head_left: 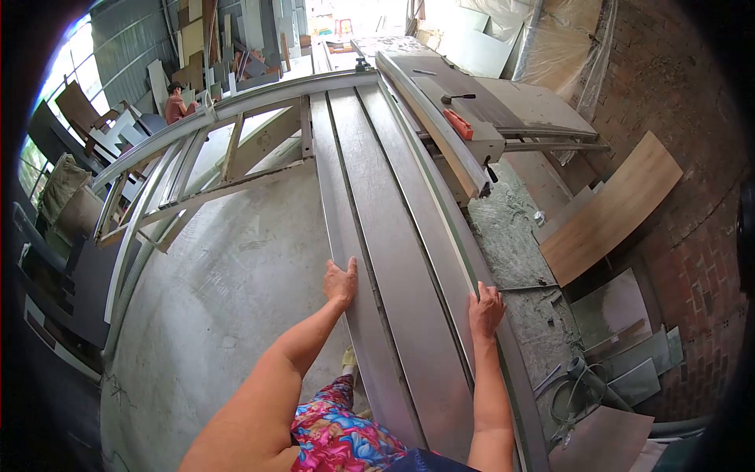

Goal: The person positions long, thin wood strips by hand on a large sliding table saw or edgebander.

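Left of my left hand (341, 280) the long metal table (389, 236) ends in a straight edge, and bare concrete floor (236, 259) opens beyond it, as far as the open frame (275, 89) ahead on that side. Right of my right hand (487, 310) the room is tighter, with a wood-grain panel (613, 208) leaning farther off that way. Ahead and to the right, a brown worktop (444, 79) bears a dark-handled brush (458, 98), and a red tool (458, 124) lies nearer me. The table runs beneath and between my hands, two dark grooves along it. My left fingers lie slightly apart on its edge; my right ones curl over a thin strip (452, 228), though I cannot tell whether they clamp it.
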Available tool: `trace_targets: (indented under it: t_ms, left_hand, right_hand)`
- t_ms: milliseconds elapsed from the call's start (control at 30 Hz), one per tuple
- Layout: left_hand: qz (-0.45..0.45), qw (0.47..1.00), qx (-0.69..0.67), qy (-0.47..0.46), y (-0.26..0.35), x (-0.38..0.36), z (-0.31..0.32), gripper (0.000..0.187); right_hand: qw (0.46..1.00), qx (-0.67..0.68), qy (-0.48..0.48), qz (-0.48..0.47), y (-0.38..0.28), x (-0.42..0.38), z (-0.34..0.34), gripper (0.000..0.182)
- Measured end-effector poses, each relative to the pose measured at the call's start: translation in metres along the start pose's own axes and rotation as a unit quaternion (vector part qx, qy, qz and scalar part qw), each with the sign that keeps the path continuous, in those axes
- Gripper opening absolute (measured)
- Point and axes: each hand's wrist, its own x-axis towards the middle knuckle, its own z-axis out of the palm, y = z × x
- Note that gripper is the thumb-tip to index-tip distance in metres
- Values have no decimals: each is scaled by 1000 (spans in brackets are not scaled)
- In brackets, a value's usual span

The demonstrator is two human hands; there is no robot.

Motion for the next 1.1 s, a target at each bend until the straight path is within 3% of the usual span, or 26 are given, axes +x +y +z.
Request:
trace_targets:
  t_ms: [233, 467, 633, 800, 1100]
  left_hand:
    - [-5, 1000, -3, 0, 3, 0, -1, 68]
    - [-4, 1000, -9, 7, 1, 0, 1, 68]
    - [-5, 1000, 6, 13, -1, 2, 4, 69]
    - [-4, 1000, 13, -1, 3, 1, 0, 70]
    - [14, 1000, 14, 12, 0, 5, 4, 70]
  right_hand:
    - [999, 36, -19, 10, 2, -12, -21, 48]
    - [992, 111, -41, 38, 59, -115, -88, 57]
    - [994, 68, -26, 76, 106, -216, -138, 53]
    - [985, 7, -18, 174, 131, -291, -164, 43]
    - [986, -11, 39, 159, 144, -302, -149, 27]
